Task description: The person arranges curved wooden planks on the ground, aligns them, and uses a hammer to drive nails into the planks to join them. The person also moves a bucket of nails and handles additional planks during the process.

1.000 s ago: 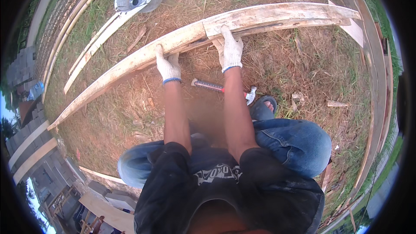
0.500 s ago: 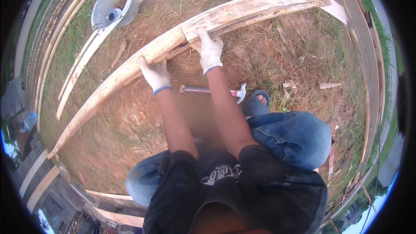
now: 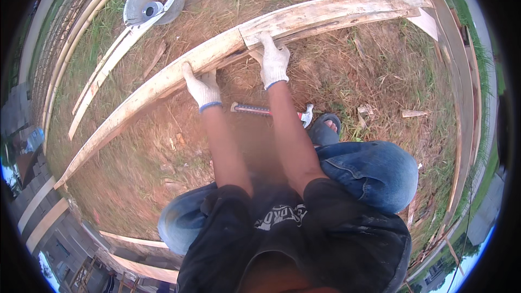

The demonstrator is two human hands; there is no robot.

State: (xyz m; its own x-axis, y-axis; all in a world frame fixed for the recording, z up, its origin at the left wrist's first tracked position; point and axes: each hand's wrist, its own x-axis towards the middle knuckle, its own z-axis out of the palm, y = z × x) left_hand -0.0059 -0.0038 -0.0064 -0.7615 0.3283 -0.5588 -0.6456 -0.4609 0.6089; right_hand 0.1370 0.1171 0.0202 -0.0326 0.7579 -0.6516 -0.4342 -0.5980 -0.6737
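Observation:
A long wooden plank with a joint near its middle spans the view in front of me, made of overlapping boards. My left hand, in a white knit glove with a blue cuff, grips its near edge left of the joint. Just right of the joint my right hand, gloved alike, grips the same edge with the thumb on top. The other fingers of both hands are partly hidden under the wood. Below my hands a claw hammer with a red and grey handle lies on the ground, partly covered by my right forearm.
A grey bucket with a small can inside stands at the far left, beside narrow wooden strips. Long boards run along the right edge. Wood scraps lie on the grassy soil. My sandalled foot is near the hammer.
The plank, hammer and bucket all appear slightly lower and to the right in the view. Both hands keep their hold on the plank at the same spots.

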